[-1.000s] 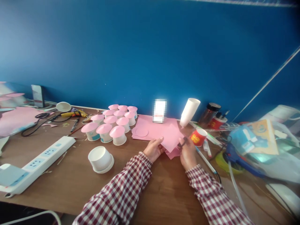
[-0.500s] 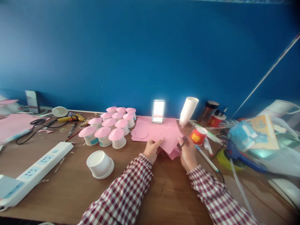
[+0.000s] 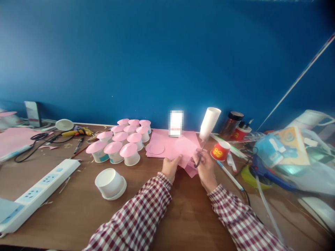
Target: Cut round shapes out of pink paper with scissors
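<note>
My left hand (image 3: 170,168) pinches the lower left edge of a piece of pink paper (image 3: 184,149) between thumb and fingers. At its right edge, my right hand (image 3: 207,171) is closed around a pair of scissors (image 3: 198,160) with dark handles; the blades point up and away, beside the paper. Underneath lies a stack of pink sheets (image 3: 163,136), with a cut pink circle (image 3: 157,149) on its left corner. Left of the stack stand several paper cups (image 3: 131,159) topped with shallow pink cones. Nearer me are upturned white paper cups (image 3: 108,181).
A power strip (image 3: 43,191) and a yellow glue gun (image 3: 75,132) lie to the left. On the right stand a red paper cup (image 3: 220,152), a stack of white cups (image 3: 210,122), a dark-lidded jar (image 3: 232,123), and a blue-handled tape dispenser (image 3: 274,179). A bright blurred phone-like rectangle (image 3: 176,123) stands behind the sheets.
My right hand has turned and shifted slightly left with the scissors, whose blades now point upward. The held paper has tilted in my left hand.
</note>
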Action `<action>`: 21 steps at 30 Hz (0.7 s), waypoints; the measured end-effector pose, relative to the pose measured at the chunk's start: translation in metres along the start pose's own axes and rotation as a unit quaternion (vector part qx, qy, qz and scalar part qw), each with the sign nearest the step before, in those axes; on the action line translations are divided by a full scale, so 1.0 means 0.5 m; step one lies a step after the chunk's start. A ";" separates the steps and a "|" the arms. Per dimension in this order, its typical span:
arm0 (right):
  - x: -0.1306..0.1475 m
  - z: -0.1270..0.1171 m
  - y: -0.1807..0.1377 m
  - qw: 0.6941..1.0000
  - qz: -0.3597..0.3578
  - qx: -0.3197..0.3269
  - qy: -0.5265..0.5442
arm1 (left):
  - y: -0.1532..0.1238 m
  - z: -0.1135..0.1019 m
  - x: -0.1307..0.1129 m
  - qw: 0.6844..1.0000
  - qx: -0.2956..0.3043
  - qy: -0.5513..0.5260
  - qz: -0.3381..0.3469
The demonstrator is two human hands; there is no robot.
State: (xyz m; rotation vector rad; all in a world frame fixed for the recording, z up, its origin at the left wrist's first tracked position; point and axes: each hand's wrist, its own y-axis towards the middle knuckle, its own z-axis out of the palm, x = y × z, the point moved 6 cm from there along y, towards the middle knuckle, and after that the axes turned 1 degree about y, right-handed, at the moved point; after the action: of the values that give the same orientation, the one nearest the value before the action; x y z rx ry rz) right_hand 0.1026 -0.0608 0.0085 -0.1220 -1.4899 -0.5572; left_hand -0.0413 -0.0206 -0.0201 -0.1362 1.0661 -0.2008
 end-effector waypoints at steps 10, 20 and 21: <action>-0.010 0.037 -0.021 0.986 0.030 0.152 -0.062 | 0.015 -0.040 -0.055 0.991 -0.041 -0.125 0.014; -0.018 0.062 -0.039 0.965 0.061 0.239 -0.082 | 0.015 -0.036 -0.044 0.994 -0.037 -0.101 0.011; -0.014 0.062 -0.041 0.965 0.048 0.241 -0.095 | 0.015 -0.036 -0.044 0.994 -0.035 -0.106 0.013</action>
State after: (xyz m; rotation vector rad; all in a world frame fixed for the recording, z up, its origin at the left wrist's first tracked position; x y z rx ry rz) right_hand 0.0659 -0.0638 -0.0001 0.1373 -1.7568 -0.0943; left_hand -0.0666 -0.0083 -0.0115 -0.2022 0.8633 -0.1217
